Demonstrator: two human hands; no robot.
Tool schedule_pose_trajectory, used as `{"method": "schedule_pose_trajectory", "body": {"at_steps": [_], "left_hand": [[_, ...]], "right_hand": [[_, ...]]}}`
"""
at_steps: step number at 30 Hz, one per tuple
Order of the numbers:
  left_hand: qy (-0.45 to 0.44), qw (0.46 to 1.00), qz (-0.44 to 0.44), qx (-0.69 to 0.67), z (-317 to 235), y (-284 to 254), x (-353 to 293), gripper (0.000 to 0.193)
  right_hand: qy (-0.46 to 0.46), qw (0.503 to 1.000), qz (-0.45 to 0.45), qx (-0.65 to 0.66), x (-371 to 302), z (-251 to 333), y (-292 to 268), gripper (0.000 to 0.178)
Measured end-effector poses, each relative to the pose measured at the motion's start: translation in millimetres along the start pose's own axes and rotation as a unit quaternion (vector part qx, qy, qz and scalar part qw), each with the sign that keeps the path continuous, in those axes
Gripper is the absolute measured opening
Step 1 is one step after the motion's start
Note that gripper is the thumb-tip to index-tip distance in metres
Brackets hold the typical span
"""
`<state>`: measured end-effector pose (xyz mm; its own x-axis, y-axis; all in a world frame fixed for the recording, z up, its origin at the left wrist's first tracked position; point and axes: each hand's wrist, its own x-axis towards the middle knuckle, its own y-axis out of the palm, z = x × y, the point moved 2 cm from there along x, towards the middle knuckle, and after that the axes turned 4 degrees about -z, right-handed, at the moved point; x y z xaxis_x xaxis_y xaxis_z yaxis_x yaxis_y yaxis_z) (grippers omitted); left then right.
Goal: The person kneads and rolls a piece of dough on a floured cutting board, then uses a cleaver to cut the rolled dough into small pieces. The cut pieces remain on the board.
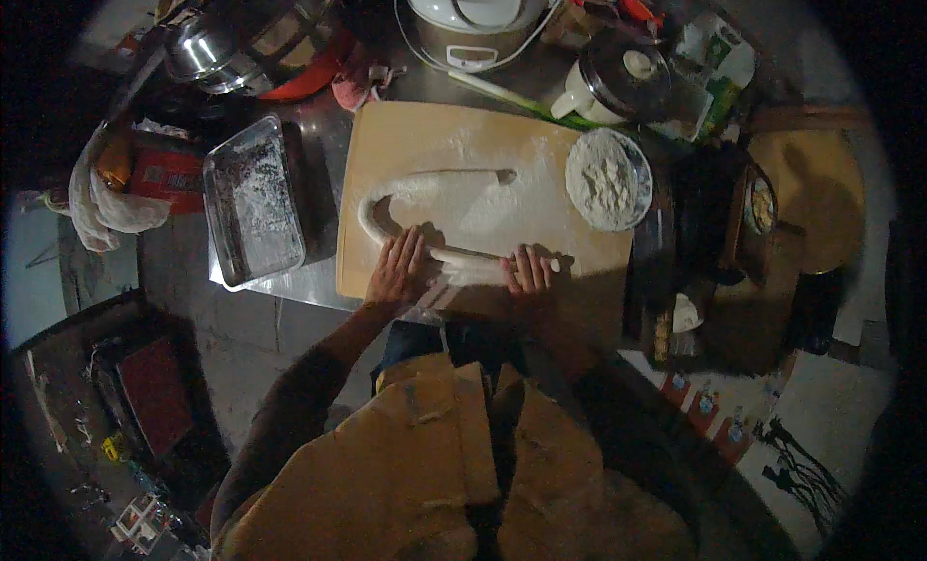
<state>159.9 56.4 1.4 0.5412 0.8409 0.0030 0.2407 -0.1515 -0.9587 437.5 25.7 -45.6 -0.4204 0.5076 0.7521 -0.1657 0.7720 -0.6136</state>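
A long rope of dough [425,182] curves in a U on a floured wooden board [599,271]. Its far arm ends at the right near the middle of the board, and its near arm runs along the front. My left hand [398,268] lies flat on the near arm, close to the bend, with fingers stretched forward. Farther right, my right hand [529,271] rests on the same arm near its tip, fingers extended over it. Between the hands a stretch of dough shows. A bowl of flour [608,180] stands on the board's far right corner.
Left of the board sits a flour-dusted metal tray [253,204]. Behind are a white lidded cooker [473,25], a green onion [502,93], a lidded pot [623,78] and a shiny steel pot [208,54]. A round wooden board [821,199] stands at the right.
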Motion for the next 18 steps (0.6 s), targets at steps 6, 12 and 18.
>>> {"method": "schedule_pose_trajectory", "body": {"at_steps": [6,12,18], "left_hand": [[-0.02,0.999,0.015,0.027,15.8,-0.4,7.4,0.087],[-0.038,0.995,-0.053,0.074,65.3,-6.8,76.6,0.087],[-0.021,0.996,0.071,0.057,36.3,-16.5,-14.0,0.081]], "right_hand": [[0.175,0.926,0.324,0.087,49.5,-12.6,16.1,0.065],[0.135,0.942,0.23,0.201,95.6,-59.8,86.6,0.067],[-0.013,0.997,0.055,0.044,-6.1,-14.2,-13.6,0.045]]}}
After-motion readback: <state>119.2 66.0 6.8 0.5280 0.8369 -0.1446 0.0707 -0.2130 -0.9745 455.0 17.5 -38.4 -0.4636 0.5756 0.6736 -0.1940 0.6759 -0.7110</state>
